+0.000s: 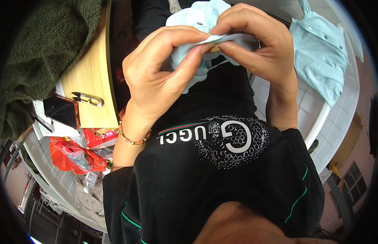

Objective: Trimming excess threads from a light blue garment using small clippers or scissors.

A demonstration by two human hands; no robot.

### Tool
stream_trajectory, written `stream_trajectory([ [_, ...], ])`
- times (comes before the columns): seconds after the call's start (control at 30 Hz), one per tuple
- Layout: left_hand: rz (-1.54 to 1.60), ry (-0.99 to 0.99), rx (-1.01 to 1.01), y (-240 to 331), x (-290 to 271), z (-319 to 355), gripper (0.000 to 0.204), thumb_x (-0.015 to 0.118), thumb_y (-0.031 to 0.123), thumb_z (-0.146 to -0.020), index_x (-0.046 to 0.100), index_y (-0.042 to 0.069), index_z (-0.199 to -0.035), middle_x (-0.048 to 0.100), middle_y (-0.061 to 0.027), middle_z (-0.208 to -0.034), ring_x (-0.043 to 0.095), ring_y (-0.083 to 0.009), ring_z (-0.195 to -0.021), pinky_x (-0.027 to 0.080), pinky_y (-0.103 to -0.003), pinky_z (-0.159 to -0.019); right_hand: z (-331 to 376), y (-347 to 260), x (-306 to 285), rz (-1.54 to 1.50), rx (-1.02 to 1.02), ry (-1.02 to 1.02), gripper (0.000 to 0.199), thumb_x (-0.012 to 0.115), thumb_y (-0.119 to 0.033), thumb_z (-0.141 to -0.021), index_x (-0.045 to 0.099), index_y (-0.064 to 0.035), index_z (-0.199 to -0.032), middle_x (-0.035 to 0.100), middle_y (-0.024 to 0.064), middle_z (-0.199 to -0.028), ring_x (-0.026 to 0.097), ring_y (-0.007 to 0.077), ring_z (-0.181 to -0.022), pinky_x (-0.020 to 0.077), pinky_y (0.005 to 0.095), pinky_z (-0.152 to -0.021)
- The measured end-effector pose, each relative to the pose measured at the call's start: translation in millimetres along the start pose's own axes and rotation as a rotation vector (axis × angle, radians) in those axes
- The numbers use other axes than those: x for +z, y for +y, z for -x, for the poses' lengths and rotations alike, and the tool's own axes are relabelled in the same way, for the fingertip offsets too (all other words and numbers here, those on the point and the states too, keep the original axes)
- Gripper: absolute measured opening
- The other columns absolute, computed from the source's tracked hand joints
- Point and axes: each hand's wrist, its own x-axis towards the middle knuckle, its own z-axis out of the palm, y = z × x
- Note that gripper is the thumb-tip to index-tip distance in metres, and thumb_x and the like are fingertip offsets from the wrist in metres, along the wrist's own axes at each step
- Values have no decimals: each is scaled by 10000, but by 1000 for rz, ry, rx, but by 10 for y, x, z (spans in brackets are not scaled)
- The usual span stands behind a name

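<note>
A light blue knit garment (193, 16) with small buttons is bunched up in front of my chest. My left hand (156, 67) pinches its edge between thumb and forefinger. From the other side my right hand (260, 44) pinches the same edge, its fingertips close to the left ones. The folded edge stretches between the two pinches, and a thin pale strand or strip hangs below it. Whether anything small sits between the fingertips cannot be made out.
A second light blue buttoned garment (321, 57) drapes at the right over a white rim. On the wooden tabletop (91, 71) at left lie thread snips (89, 99), a dark phone (61, 112) and a dark green fuzzy knit (42, 44). Below are a red plastic bag (59, 154) and a clear bottle (89, 182).
</note>
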Motion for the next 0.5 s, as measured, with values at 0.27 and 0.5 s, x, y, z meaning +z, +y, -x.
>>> stream_trajectory([
  [0.27,-221,-29,183,86,-9,-7,215,726,-136,-776,704,-46,-971,726,-159,-943,707,-223,-864,547,-287,-767,14,-18,34,-21,55,48,152,765,21,-734,692,-2,-865,673,97,-809,648,203,-701,487,281,-621],
  [0.5,-188,59,199,24,35,-14,230,756,-96,-698,698,4,-896,723,-104,-844,714,-208,-754,557,-275,-656,32,36,82,-30,-27,85,154,765,36,-729,677,-2,-850,662,103,-796,644,225,-707,493,300,-633],
])
